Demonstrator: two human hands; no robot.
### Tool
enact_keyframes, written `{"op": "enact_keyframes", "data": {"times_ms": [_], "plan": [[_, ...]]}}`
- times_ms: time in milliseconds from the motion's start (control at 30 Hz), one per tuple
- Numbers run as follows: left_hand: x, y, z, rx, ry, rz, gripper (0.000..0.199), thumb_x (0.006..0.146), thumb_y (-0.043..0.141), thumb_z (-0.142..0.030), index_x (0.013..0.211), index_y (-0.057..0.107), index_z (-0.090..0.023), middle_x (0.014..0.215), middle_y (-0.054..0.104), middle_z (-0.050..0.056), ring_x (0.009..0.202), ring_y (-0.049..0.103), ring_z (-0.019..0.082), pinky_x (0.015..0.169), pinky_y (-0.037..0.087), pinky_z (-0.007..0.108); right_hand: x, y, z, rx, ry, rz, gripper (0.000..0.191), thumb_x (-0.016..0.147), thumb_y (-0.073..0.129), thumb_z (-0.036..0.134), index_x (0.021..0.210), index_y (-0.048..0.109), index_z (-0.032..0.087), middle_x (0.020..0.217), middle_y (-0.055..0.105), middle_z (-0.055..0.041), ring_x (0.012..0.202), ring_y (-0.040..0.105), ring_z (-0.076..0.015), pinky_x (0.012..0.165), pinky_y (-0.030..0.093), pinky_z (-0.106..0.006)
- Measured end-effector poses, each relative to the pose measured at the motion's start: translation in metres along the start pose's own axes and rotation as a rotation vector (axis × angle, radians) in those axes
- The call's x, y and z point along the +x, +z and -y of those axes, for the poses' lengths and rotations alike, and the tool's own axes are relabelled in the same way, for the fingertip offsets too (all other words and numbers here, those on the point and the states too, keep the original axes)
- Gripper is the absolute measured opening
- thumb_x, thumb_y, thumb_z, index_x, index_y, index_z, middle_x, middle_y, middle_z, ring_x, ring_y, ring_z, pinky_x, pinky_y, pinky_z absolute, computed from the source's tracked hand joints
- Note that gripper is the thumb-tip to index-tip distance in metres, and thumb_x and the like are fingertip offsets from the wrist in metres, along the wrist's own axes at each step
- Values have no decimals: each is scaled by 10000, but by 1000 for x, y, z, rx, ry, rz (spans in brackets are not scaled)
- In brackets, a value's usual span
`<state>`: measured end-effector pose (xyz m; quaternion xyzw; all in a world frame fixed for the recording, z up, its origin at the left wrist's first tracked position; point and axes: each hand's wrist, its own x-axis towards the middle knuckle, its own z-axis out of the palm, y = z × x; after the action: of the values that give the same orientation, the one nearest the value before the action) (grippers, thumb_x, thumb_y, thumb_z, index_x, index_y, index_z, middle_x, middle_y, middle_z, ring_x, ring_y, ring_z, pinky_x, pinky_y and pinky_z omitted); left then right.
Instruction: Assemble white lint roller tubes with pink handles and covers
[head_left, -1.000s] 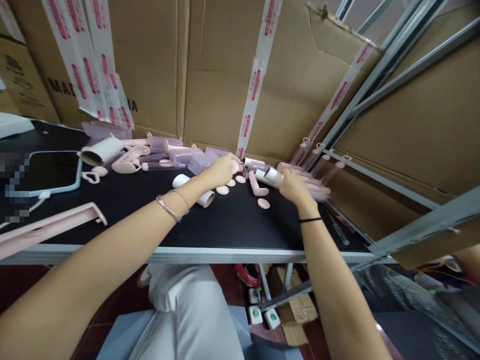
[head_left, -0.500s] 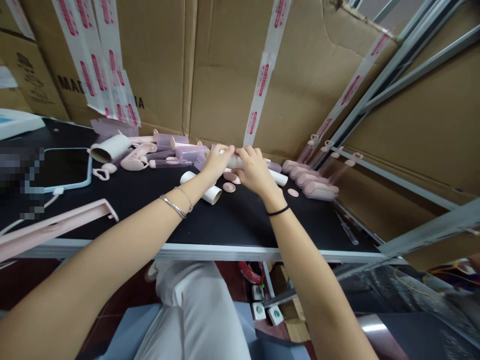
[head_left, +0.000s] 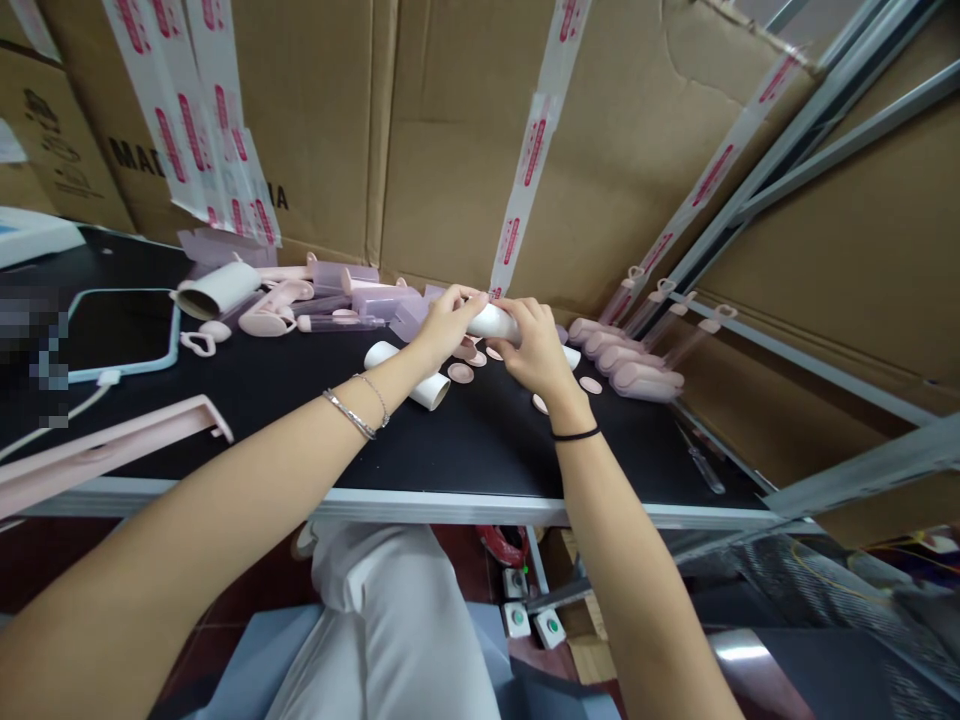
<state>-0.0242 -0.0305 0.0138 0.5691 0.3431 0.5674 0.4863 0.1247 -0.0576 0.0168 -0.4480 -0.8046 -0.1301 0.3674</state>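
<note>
Between my two hands, above the black tabletop [head_left: 480,465], is a white roll [head_left: 494,322], tilted slightly down to the right. My left hand [head_left: 451,325] is closed around its left end, and my right hand [head_left: 531,345] grips the right end. The fingers hide both ends of the roll. Below my left wrist lies a white cardboard tube [head_left: 429,391], partly covered by the forearm. Small pink discs [head_left: 460,373] are scattered under the hands, and one pink disc [head_left: 590,385] rests to the right of them.
Pink and lilac plastic parts [head_left: 386,300] are piled along the cardboard wall [head_left: 450,150]. Several pink rollers [head_left: 646,381] stand in a row at right, near a screwdriver [head_left: 705,468]. At left lie a larger tube [head_left: 219,290], a tablet-like device [head_left: 124,330] and a long pink holder [head_left: 112,450].
Both hands have shifted slightly right with the white roll, and more of it shows between them. Another pink disc now shows below my right hand.
</note>
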Motion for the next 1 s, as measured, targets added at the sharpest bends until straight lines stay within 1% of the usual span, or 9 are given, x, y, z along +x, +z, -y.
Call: {"op": "enact_keyframes", "data": {"times_ms": [167,333,567,633,767,800,867,933,1000], "plan": [[-2,3,1,4,57,-38,159,849,589,-335,874,567,-180,861,500,14,596,533,74,507,456,194,-2,1,1,15,-24,14,411,783,599,212,1191,557,178,1115,587,-98,1019,495,-263,943,406,-430],[-3,-1,-4,-28,-37,-3,114,846,589,-231,917,515,-183,822,561,16,633,587,103,511,464,196,-2,9,5,-24,-19,23,385,792,611,227,1171,585,165,1092,592,-101,1002,494,-266,940,413,-426],[-1,-9,-8,212,-108,164,173,856,602,-264,946,470,-198,661,567,-8,500,572,108,430,390,185,-1,15,-2,-9,-17,6,367,800,613,222,1165,584,193,1111,607,-94,1043,519,-268,957,412,-439],[2,-9,-6,140,-84,109,162,850,599,-231,942,470,-196,650,550,-17,487,549,97,425,378,185,-1,13,-1,13,-3,-56,388,809,606,238,1190,554,189,1161,583,-108,1093,506,-271,974,404,-447],[10,-13,-2,-116,-53,-131,134,845,568,-291,887,488,-192,690,546,-13,471,502,72,430,356,196,0,8,13,9,120,-202,340,856,545,301,1166,527,159,1169,548,-145,1120,488,-273,963,405,-455],[12,-15,-2,-170,-62,-175,148,835,569,-313,868,489,-193,689,547,-13,470,497,72,432,350,200,-1,8,18,4,136,-153,308,863,535,313,1129,540,158,1121,566,-137,1076,512,-266,934,422,-445],[16,-20,-1,-252,-108,-249,170,807,576,-336,843,487,-195,674,549,-12,464,490,77,432,336,210,-4,11,27,-13,119,80,286,845,568,353,1063,569,167,1049,599,-111,973,563,-250,861,458,-418],[18,-22,-3,-312,-165,-299,183,787,580,-343,840,486,-195,670,556,-10,457,485,80,434,332,218,-7,19,33,-44,71,351,287,805,631,377,1002,597,171,1085,615,-105,932,595,-240,816,477,-386],[19,-23,-4,-345,-194,-317,191,776,585,-348,830,482,-196,662,553,-12,446,474,77,431,324,218,-10,29,37,-94,32,501,213,838,599,330,965,614,160,1185,601,-114,936,617,-230,806,482,-355]]}}
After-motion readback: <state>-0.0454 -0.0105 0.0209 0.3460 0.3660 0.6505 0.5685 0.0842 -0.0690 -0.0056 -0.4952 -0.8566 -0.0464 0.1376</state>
